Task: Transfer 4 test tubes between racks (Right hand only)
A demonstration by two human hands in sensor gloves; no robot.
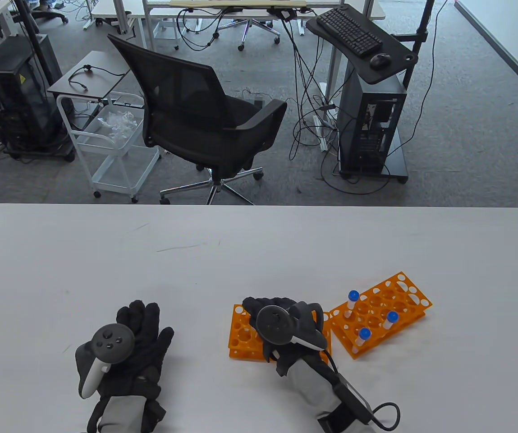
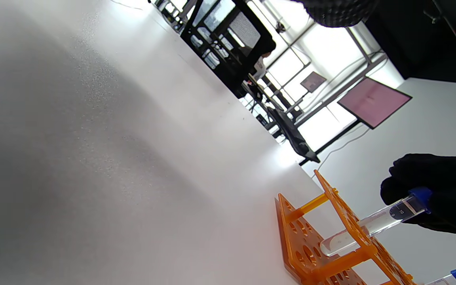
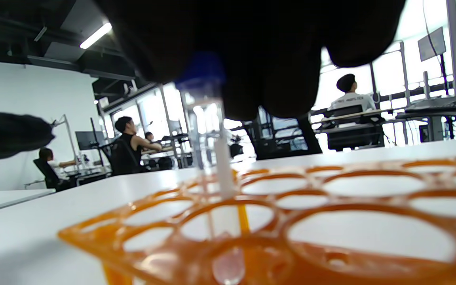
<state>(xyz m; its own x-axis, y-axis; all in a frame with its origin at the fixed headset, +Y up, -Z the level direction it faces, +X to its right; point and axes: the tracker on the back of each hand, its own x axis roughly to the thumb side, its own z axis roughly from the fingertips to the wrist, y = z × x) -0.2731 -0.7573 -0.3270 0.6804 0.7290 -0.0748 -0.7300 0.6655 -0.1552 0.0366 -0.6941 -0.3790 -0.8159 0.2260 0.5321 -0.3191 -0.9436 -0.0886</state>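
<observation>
My right hand is over the left orange rack and pinches a clear test tube by its blue cap. In the left wrist view the tube hangs tilted from my right hand's fingers, its lower end through a hole in the rack's top plate. In the right wrist view the tube stands in a front hole of the rack under my fingers. The right orange rack holds three blue-capped tubes. My left hand rests flat on the table, holding nothing.
The white table stretches far behind the racks. The two racks touch at a corner near my right wrist. A black office chair and a computer cart stand beyond the table's far edge.
</observation>
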